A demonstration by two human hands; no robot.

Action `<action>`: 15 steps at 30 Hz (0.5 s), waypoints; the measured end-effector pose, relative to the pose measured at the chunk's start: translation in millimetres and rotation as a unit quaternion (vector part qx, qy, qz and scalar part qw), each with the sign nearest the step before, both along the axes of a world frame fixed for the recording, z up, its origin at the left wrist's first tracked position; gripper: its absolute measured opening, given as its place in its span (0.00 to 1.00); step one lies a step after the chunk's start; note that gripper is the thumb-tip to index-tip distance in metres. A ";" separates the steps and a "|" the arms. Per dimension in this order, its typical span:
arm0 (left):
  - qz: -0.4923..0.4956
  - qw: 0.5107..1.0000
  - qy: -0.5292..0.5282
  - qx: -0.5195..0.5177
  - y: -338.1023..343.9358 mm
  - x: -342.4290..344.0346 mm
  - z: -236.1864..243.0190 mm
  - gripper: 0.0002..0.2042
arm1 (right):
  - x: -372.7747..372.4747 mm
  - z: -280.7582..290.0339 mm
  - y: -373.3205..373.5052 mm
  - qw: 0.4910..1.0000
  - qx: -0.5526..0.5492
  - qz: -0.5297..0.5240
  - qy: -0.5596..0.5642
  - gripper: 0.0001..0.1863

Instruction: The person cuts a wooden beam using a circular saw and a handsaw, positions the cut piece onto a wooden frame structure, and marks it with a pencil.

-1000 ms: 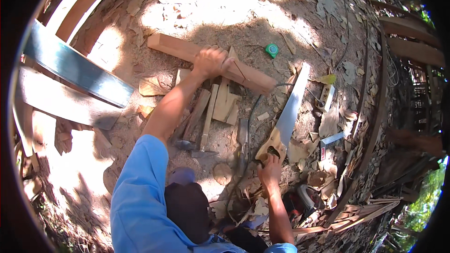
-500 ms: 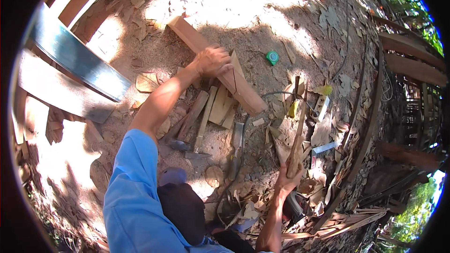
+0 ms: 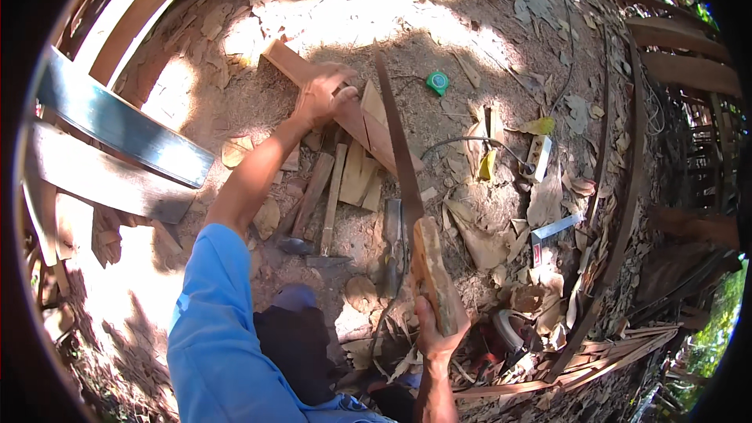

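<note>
My left hand (image 3: 319,92) presses down on a reddish wooden beam (image 3: 291,63) that lies on the dirt. My right hand (image 3: 435,332) grips the wooden handle of a handsaw (image 3: 398,158). Its long blade runs up and away, crossing the beam just right of my left hand. Short wood offcuts (image 3: 354,175) lie under and near the beam. A hammer (image 3: 307,205) rests on the ground below my left forearm.
A green tape measure (image 3: 438,83) lies beyond the beam. A white power strip (image 3: 538,158) and a square ruler (image 3: 553,231) lie at the right among dry leaves. Long planks (image 3: 117,125) lean at the left, curved timber (image 3: 627,180) at the right.
My right hand has swung the handsaw from the right side over to the beam, blade now pointing up across it. My left hand stays on the beam.
</note>
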State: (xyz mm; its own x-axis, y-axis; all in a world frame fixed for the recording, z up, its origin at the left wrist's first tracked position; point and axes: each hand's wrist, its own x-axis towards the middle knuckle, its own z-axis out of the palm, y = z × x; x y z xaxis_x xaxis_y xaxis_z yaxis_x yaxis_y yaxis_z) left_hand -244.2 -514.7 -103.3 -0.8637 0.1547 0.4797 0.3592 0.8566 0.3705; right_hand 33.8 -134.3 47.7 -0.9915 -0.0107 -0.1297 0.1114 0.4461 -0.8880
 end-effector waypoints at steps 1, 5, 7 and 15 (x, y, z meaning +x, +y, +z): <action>0.124 0.986 0.042 0.105 1.1 1.7 -0.3 0.26 | 0.0 -1.2 -4.9 1.000 0.010 0.022 0.013 0.27; 0.352 0.928 0.043 0.112 8.8 0.3 -5.9 0.38 | 0.2 -3.5 -15.1 0.998 -0.032 0.036 0.035 0.28; 0.422 0.883 0.031 0.203 12.3 -3.3 -8.4 0.47 | 3.6 -1.1 -14.2 0.997 0.019 0.057 0.051 0.28; 0.409 0.886 -0.100 0.196 17.9 -2.9 -1.5 0.54 | 0.0 2.1 -12.7 0.994 0.030 0.084 0.060 0.28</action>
State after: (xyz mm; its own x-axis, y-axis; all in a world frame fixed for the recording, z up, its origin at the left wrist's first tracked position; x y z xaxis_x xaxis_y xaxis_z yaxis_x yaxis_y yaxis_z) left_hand -247.1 -496.8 -104.8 -0.6835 -0.7064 0.1836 -0.4282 0.5918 0.6829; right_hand 33.8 -147.0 49.9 -0.9849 -0.1723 -0.0163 -0.0737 0.5027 -0.8613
